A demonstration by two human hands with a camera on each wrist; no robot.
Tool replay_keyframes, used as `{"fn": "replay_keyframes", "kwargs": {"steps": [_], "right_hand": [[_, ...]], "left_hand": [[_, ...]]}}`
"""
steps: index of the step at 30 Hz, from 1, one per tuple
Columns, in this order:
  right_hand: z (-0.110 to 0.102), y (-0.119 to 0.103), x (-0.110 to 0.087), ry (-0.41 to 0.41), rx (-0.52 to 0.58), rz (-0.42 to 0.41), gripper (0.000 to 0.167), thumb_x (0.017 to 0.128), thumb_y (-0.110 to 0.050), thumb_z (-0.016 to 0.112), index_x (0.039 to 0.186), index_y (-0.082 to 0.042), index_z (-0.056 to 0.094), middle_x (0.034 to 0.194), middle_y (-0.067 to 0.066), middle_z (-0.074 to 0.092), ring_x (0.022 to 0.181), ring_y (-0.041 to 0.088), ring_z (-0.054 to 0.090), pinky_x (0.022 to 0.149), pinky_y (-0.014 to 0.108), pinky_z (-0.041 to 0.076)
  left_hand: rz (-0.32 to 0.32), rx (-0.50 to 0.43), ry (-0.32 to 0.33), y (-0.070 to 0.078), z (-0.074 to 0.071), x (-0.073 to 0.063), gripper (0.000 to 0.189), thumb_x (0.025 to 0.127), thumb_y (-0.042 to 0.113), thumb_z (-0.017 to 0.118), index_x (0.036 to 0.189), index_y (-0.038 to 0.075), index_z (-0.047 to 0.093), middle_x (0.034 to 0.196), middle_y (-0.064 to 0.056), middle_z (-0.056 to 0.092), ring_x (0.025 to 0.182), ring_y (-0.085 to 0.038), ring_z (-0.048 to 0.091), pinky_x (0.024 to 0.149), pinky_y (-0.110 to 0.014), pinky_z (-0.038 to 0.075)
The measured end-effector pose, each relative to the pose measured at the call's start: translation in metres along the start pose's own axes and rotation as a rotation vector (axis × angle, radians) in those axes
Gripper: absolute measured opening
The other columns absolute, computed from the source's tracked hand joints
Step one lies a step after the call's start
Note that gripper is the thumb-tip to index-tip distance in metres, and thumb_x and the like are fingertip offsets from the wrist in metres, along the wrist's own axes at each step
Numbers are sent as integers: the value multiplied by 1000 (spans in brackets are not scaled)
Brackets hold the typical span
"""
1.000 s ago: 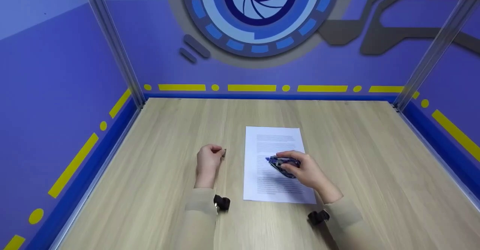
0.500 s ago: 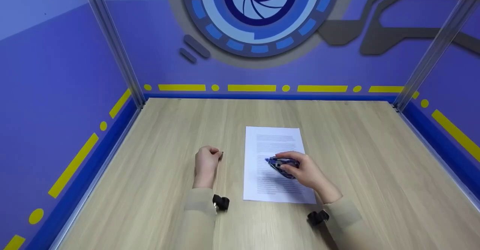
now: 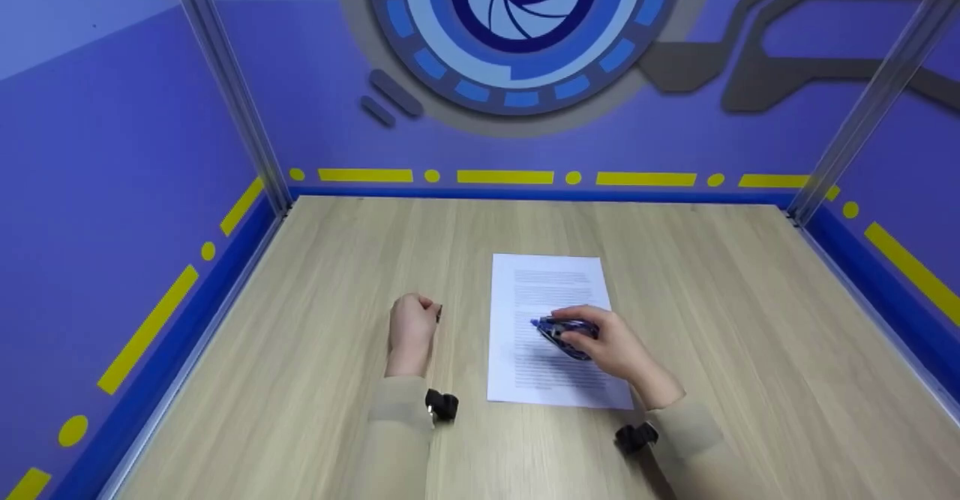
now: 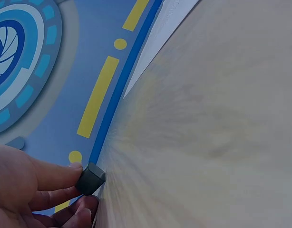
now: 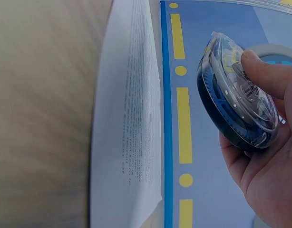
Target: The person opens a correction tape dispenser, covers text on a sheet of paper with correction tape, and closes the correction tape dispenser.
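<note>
My right hand (image 3: pixel 619 342) holds a correction tape dispenser (image 3: pixel 561 336) over the printed sheet of paper (image 3: pixel 501 335), its tip pointing left. In the right wrist view the dispenser (image 5: pixel 231 99) has a clear casing with dark blue inside, gripped between the thumb and the fingers. To the left of the sheet, my left hand (image 3: pixel 409 331) pinches a small dark cap (image 4: pixel 90 179) between thumb and fingertips. The cap shows only as a dark sliver in the head view, the rest of it hidden by the fingers.
The sheet lies on a light wooden table (image 3: pixel 360 245), lengthwise away from me. Blue-purple panels (image 3: pixel 300 94) with yellow marks enclose the back and both sides. Black wrist cameras (image 3: pixel 442 405) sit on both sleeves.
My left hand has drawn slightly left, away from the paper, with the cap turning more out of sight. The right hand and dispenser stay nearly in place, a touch lower in view.
</note>
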State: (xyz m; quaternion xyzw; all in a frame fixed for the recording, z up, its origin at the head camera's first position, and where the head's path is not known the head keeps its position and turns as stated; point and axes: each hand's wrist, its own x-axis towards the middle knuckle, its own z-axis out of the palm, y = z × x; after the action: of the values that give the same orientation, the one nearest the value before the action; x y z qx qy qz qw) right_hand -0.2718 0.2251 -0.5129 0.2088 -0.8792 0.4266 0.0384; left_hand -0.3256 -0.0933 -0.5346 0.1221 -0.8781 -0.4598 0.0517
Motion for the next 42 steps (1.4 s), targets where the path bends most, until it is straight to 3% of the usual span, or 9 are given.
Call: {"fn": "replay_keyframes", "kwargs": {"steps": [7,12,19,23,26,30,34,42], "right_hand": [[0,1,0,-9,22,-1,30,95,-10,72,125,-11,73,126,14,72,111,24,66,90,25,56],[1,2,1,-12,12,-7,29,95,-11,72,124,-11,74,125,13,72,110,23,66,91,24,56],[3,3,3,-10,2,-1,29,95,-10,72,124,-12,74,126,13,72,115,27,66,96,30,56],[4,3,4,-14,-10,0,29,95,-9,72,124,-11,74,126,13,72,117,30,67,98,36,57],[5,3,5,-21,-34,0,29,95,-8,71,124,-11,73,126,14,72,117,30,67,98,40,57],[4,3,8,-26,-85,-15,30,95,-6,71,124,-11,73,125,13,73,116,30,68,98,46,58],[3,3,13,-35,-108,-50,29,95,-6,71,123,-10,74,123,13,74,115,30,69,98,49,57],[3,2,29,-97,-160,-112,29,94,-6,71,123,-7,73,122,13,75,116,31,70,101,51,57]], "left_hand": [[-11,15,-23,0,-3,0,18,100,11,63,102,-3,74,107,-17,74,95,-27,69,87,-43,60],[-17,27,-31,0,-3,-1,19,101,11,63,103,-4,74,106,-17,74,98,-29,71,87,-43,60],[-3,46,-13,2,-6,-2,37,103,14,59,129,-11,62,129,-28,64,120,-39,65,103,-48,56],[47,87,16,12,-7,-5,41,104,18,59,137,-6,58,130,-26,59,116,-37,64,101,-45,57],[133,72,8,24,-3,-8,39,102,17,63,135,-2,61,125,-21,61,112,-34,65,96,-44,58],[257,53,-106,39,7,-16,37,99,14,67,134,3,63,123,-16,63,117,-31,63,98,-45,57],[359,105,-263,48,19,-24,42,96,13,72,135,3,63,135,-15,61,129,-33,59,111,-47,51],[498,268,-494,46,37,-32,56,90,17,79,140,1,60,152,-17,55,145,-33,49,125,-45,37]]}}
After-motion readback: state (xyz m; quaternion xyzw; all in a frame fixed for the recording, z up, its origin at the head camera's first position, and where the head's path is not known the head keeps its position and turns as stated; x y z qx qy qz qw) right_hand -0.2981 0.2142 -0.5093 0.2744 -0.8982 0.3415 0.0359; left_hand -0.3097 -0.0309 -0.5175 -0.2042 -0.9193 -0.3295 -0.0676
